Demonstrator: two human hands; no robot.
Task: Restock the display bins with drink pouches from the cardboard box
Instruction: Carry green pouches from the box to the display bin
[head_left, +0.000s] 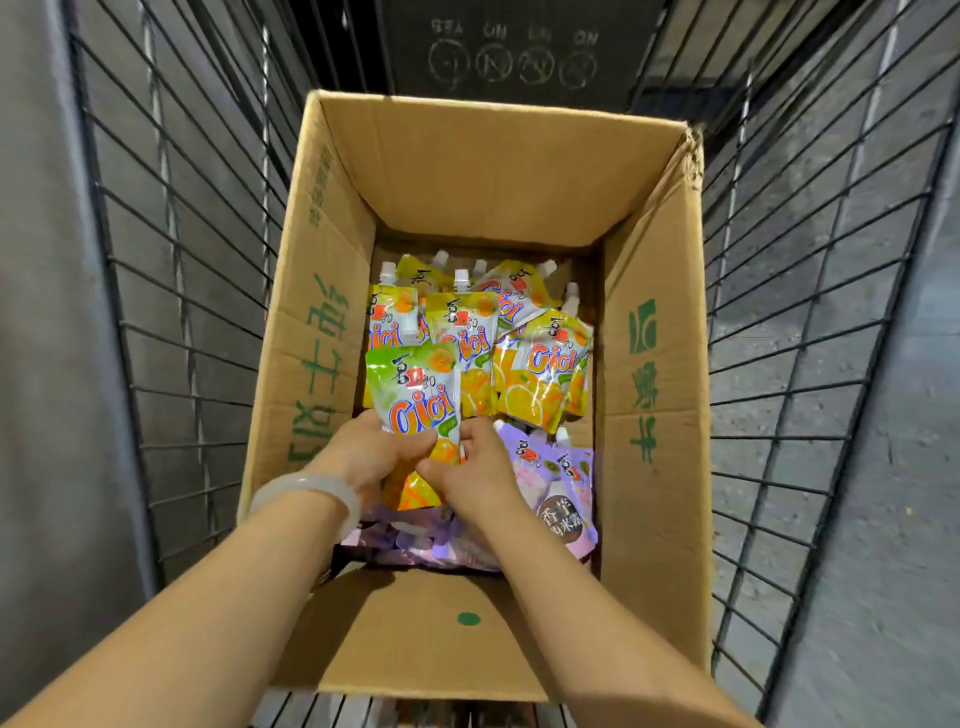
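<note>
Item: green-orange pouch (410, 395), my left hand (382, 457) and right hand (470, 467) fingers curled round it; risk: slippery film slips, dropping toward purple pouches (566, 493) at 5 o'clock.

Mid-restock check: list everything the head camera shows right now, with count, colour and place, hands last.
cardboard box: one, brown with green print, flaps open, inside the wire cart.
wire cart: one, dark mesh, around the box.
orange pouches: several, exact count unclear, yellow-orange with white caps, far half of the box.
held pouch: one, green-orange, lifted above the others.
purple pouches: several, lilac, near half of the box.
bangle: one, pale, on the left wrist.
left hand: grips the held pouch.
right hand: grips the same pouch.
</note>
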